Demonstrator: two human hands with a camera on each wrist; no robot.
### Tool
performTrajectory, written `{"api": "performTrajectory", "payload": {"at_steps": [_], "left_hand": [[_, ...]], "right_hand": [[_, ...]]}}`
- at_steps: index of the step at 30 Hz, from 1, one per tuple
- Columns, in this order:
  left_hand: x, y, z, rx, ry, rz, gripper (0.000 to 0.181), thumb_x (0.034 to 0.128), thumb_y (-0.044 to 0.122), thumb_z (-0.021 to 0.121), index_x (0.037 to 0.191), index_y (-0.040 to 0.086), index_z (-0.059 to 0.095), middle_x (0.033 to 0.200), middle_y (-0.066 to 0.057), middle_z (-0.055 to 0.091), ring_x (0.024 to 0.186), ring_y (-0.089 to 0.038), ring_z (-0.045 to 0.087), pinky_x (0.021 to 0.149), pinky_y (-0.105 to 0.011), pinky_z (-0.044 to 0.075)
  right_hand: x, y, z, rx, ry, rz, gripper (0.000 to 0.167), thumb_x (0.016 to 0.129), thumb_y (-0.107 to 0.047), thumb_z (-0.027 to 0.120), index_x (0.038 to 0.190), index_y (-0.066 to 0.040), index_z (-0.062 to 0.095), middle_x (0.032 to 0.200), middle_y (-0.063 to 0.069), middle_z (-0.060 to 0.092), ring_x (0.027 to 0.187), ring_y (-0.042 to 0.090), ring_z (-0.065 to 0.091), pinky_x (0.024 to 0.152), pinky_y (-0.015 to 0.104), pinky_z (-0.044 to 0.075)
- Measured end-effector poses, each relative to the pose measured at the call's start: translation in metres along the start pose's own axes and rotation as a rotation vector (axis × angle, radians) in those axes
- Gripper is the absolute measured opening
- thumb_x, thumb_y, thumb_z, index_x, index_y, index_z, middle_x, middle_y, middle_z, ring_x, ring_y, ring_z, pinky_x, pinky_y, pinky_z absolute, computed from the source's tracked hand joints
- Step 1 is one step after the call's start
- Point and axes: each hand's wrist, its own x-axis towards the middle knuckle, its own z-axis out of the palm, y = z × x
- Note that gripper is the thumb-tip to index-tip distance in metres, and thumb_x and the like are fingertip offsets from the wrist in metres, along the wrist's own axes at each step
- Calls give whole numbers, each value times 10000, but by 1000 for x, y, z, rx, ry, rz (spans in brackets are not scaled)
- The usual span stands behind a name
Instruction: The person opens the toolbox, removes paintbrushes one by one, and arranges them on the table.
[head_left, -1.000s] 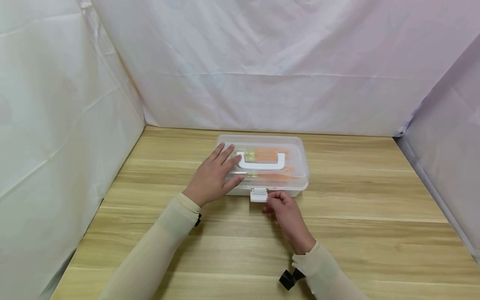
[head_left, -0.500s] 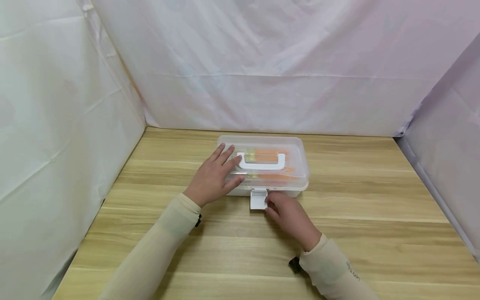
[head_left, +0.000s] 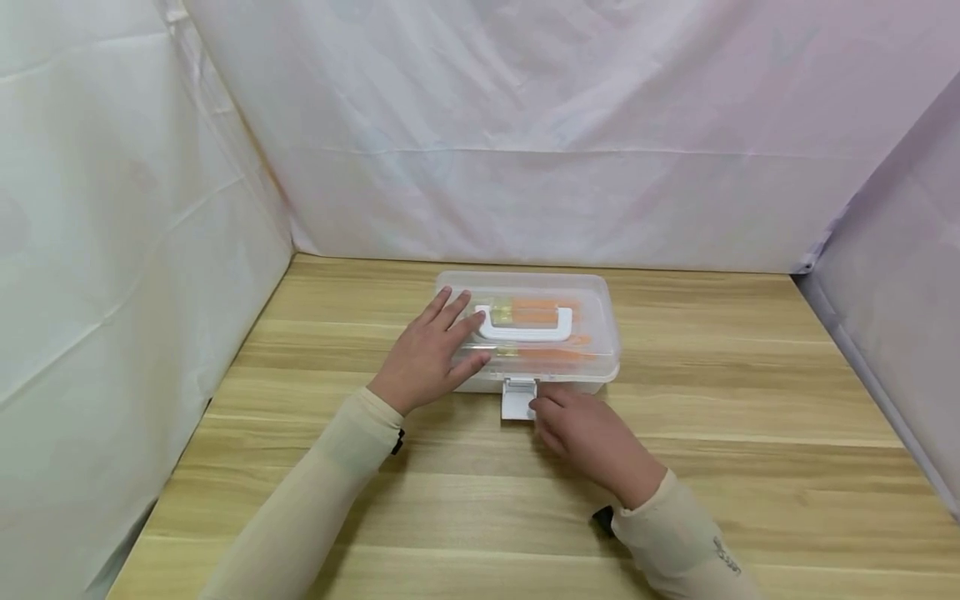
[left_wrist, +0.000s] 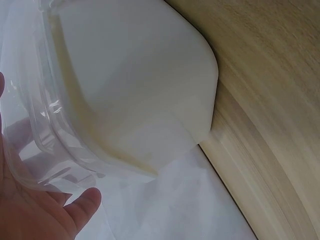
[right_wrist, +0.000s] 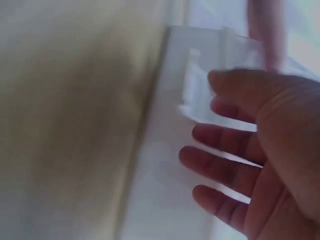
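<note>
A box with a clear lid [head_left: 592,321] and white handle [head_left: 525,333] stands on the wooden table, orange and yellow items showing through it. My left hand [head_left: 429,354] rests with spread fingers on the lid's left part. At the front middle a white latch [head_left: 517,404] is swung outward from the box. My right hand [head_left: 588,429] is at the latch's right side, thumb and fingertips touching it. In the right wrist view, the thumb and index finger of my right hand [right_wrist: 270,135] lie by the latch [right_wrist: 200,95], the other fingers loosely bent beside the white box wall [right_wrist: 165,165].
Pale cloth walls [head_left: 525,200] stand behind the box and on the left and right. The wooden table top [head_left: 735,400] extends around the box. A black wrist mount [head_left: 602,522] hangs below my right sleeve.
The latch has swung from partly raised to farther outward and down. My right hand has turned and shifted slightly right, staying at the latch. The left hand has stayed on the lid.
</note>
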Motion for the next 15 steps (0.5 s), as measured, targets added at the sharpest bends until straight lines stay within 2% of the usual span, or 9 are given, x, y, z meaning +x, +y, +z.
{"api": "performTrajectory", "payload": {"at_steps": [4, 6, 8, 11, 13, 15], "left_hand": [[1, -1, 0, 8, 6, 2, 626, 988, 529, 511, 1458, 115, 510, 1570, -160, 342, 1482, -361, 196, 1190, -437, 189], [0, -1, 1, 14, 4, 1, 621, 990, 524, 511, 1458, 116, 510, 1570, -159, 342, 1482, -360, 198, 1189, -438, 191], [0, -1, 0, 12, 2, 5, 619, 990, 518, 518, 1456, 111, 511, 1567, -165, 346, 1480, -366, 201, 1188, -444, 194], [0, -2, 0, 12, -6, 5, 620, 990, 517, 519, 1458, 112, 509, 1567, -165, 345, 1478, -370, 206, 1184, -452, 206], [0, -2, 0, 10, -7, 3, 619, 990, 518, 519, 1459, 113, 508, 1568, -162, 345, 1477, -370, 208, 1180, -459, 216], [0, -1, 0, 10, -8, -3, 619, 990, 519, 518, 1462, 118, 506, 1571, -156, 343, 1479, -364, 206, 1178, -461, 222]], "right_hand": [[1, 1, -24, -3, 70, -29, 333, 834, -181, 796, 1123, -58, 688, 1091, 59, 667, 986, 247, 638, 854, 426, 525], [2, 3, -34, 3, 124, -39, 329, 850, -190, 778, 1128, -42, 685, 1111, 88, 671, 1032, 272, 636, 875, 458, 519], [2, 8, -40, 9, 190, -60, 270, 918, -217, 700, 1107, -25, 687, 1104, 114, 673, 1031, 291, 636, 859, 478, 520], [4, 17, -46, 8, 291, -85, 316, 1011, -283, 554, 1063, -2, 689, 1103, 147, 670, 1030, 324, 630, 843, 512, 516], [5, 23, -49, 8, 334, -72, 381, 1036, -322, 489, 1070, 4, 682, 1142, 170, 653, 1067, 352, 610, 867, 537, 499], [5, 30, -50, 8, 342, -29, 365, 1014, -321, 543, 1108, 9, 668, 1213, 195, 619, 1133, 382, 572, 903, 562, 475]]}}
